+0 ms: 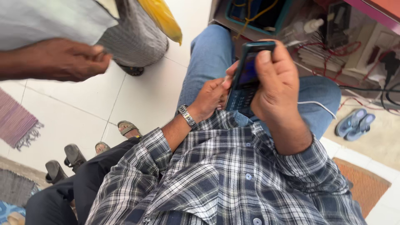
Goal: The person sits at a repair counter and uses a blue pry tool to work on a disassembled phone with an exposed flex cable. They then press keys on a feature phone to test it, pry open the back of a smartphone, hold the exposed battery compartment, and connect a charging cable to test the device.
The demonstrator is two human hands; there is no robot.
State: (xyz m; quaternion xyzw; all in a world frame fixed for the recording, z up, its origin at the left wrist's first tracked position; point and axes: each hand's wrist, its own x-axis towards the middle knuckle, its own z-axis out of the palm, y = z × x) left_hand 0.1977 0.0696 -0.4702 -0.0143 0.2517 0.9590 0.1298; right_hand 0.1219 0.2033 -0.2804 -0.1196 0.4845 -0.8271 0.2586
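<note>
Plaid shirt (225,183) nearest; right hand (277,85) gripped dark keypad phone (246,77) with clenched fingers (266,58), left hand (210,98) with wristwatch (187,116) pinched its lower edge, above jeans (208,58).

Right hand (277,85) gripping keypad phone (246,79), left hand (212,98) perhaps touching its edge
</note>
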